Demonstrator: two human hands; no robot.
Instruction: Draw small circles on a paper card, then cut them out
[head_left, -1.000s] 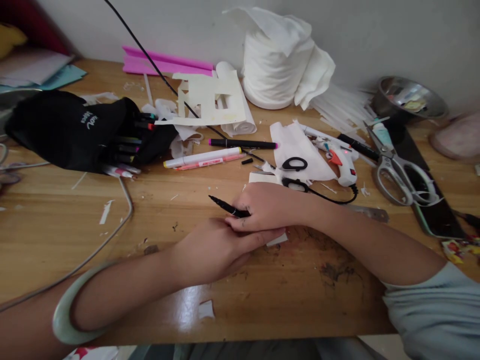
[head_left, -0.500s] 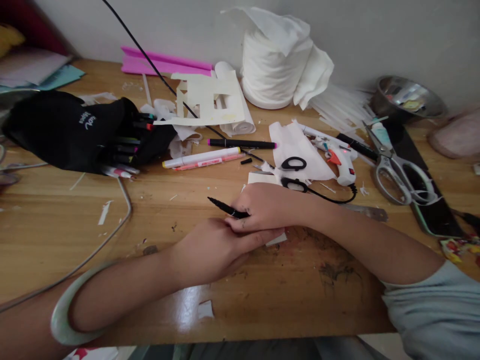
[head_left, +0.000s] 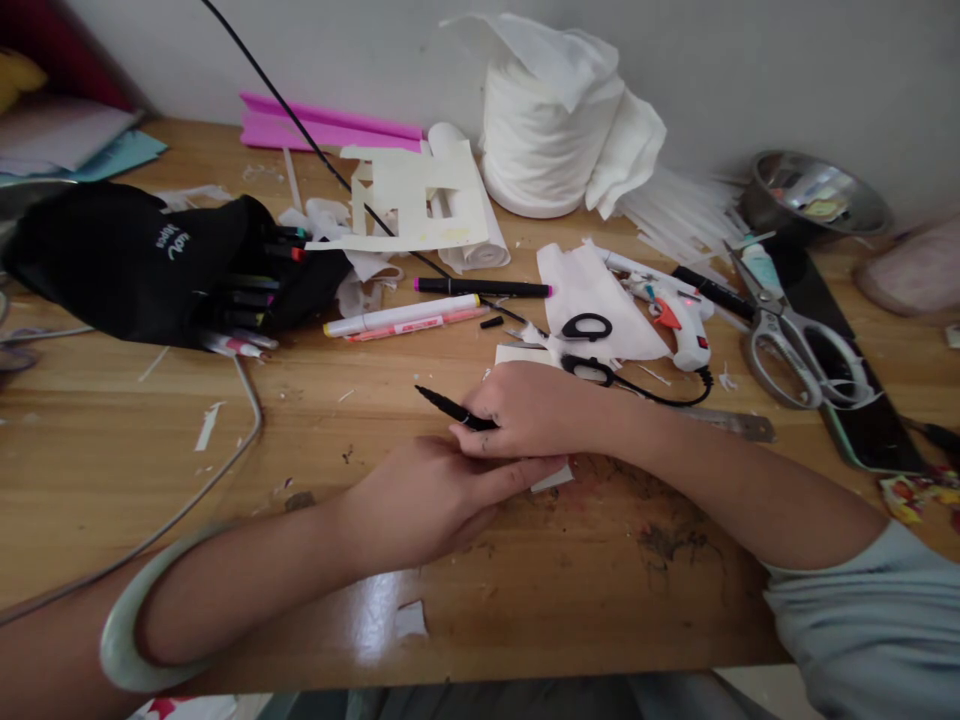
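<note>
My right hand (head_left: 536,408) is closed around a black pen (head_left: 450,405), whose dark pointed end sticks out to the upper left. Its other end is hidden under the hand. Just below, my left hand (head_left: 427,498) touches the right one, its thumb stretched to the right over a small piece of white paper (head_left: 553,478); its other fingers are mostly hidden, curled beneath. Beyond my right hand's knuckles lies a pair of black-handled scissors (head_left: 589,370), across a white card (head_left: 521,354). A small black cap (head_left: 492,322) lies nearby.
Markers (head_left: 405,315) and a black pen pouch (head_left: 112,265) lie left. A glue gun (head_left: 686,330), large grey scissors (head_left: 787,345), a phone (head_left: 874,420) and a metal bowl (head_left: 817,195) are right. A white tissue roll (head_left: 551,135) stands behind. A cable (head_left: 225,480) crosses at left.
Almost nothing differs. The black pen and both hands hold nearly the same place, with only a very slight shift of the view.
</note>
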